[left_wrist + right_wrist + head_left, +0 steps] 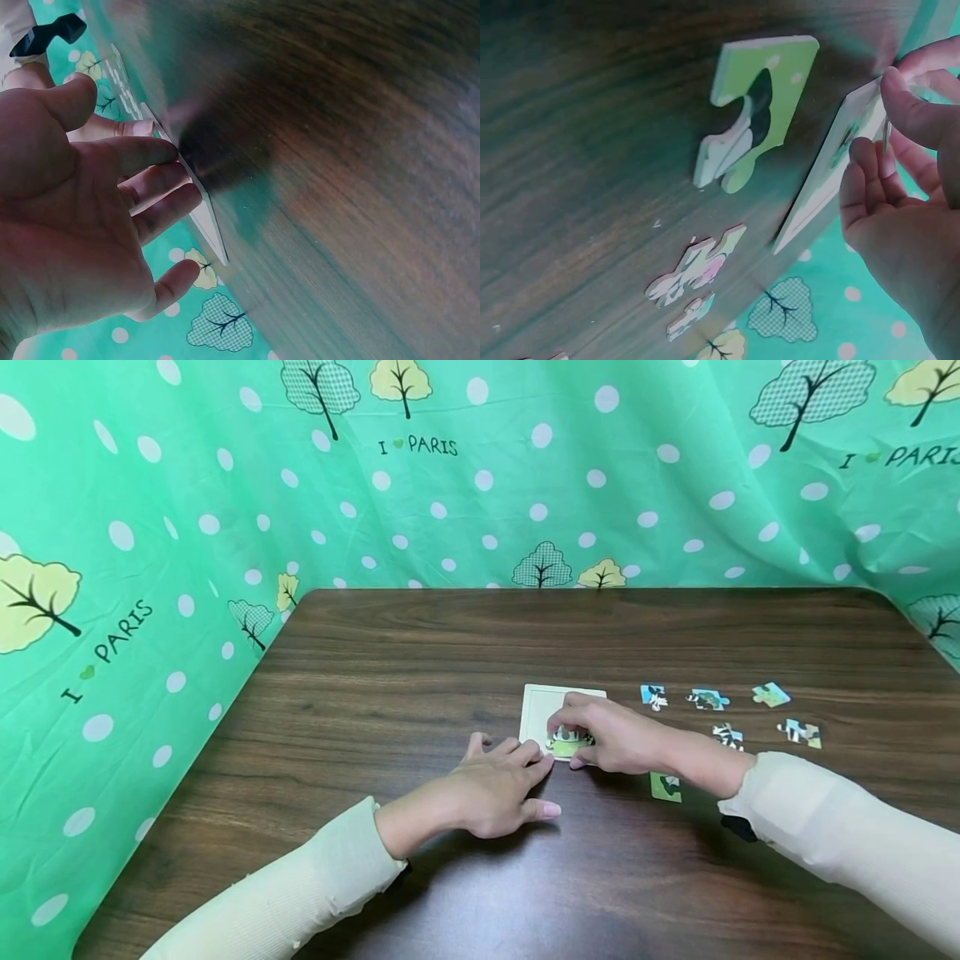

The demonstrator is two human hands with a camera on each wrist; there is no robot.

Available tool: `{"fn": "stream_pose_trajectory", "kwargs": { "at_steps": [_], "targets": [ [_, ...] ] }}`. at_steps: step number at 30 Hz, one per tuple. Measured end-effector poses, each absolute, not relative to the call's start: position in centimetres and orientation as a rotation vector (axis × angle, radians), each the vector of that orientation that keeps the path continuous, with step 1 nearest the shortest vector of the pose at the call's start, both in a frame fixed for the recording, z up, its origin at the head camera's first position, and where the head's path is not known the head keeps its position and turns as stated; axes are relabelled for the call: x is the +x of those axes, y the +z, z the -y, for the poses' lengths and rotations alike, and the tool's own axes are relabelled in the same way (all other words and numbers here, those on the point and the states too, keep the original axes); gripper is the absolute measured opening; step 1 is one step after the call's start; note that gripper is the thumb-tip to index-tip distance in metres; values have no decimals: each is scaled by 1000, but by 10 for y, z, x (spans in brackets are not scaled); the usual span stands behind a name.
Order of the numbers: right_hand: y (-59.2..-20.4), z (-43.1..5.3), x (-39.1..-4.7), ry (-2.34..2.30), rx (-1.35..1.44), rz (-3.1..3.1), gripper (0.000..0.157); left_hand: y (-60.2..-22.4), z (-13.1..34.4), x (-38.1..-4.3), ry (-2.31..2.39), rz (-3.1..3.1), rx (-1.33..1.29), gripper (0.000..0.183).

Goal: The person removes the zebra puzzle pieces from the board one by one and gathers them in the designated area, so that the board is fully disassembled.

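A white puzzle board (534, 714) lies flat on the table, with a green piece (564, 748) at its near edge, partly hidden by the right hand. My right hand (618, 735) is over the board; in the right wrist view its thumb and fingers pinch a thin puzzle piece (887, 136), seen edge-on, so its picture is hidden. My left hand (491, 789) is palm down with fingers spread. Its fingertips touch the near left edge of the board (208, 229), and no object is in its grasp.
Several loose puzzle pieces lie right of the board, among them a blue-green one (771, 694) and one with black-and-white shapes (801, 732). A green piece (666, 787) lies close to the right forearm. Behind the wooden table (390, 643) hangs a green dotted curtain (450, 485).
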State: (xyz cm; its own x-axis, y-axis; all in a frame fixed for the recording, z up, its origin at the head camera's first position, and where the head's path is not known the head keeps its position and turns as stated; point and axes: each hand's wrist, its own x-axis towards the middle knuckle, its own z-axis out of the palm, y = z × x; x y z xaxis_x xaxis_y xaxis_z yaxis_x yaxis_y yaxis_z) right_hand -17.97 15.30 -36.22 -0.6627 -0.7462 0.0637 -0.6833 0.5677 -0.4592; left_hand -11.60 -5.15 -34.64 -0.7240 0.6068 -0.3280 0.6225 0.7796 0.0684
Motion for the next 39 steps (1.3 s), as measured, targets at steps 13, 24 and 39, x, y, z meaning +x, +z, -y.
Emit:
{"fn": "stream_pose_trajectory", "kwargs": {
  "at_steps": [13, 24, 39],
  "targets": [
    [-356, -208, -168, -866, -1184, -2773, 41, -346, 51, -116, -55, -2635, 939, 71],
    [-363, -286, -136, -919, -978, -2963, 43, -344, 51, -114, -57, -2634, 944, 71],
    [-390, -321, -114, -754, -1007, -3091, 47, -345, 50, -115, -60, -2629, 948, 71]
  ]
}}
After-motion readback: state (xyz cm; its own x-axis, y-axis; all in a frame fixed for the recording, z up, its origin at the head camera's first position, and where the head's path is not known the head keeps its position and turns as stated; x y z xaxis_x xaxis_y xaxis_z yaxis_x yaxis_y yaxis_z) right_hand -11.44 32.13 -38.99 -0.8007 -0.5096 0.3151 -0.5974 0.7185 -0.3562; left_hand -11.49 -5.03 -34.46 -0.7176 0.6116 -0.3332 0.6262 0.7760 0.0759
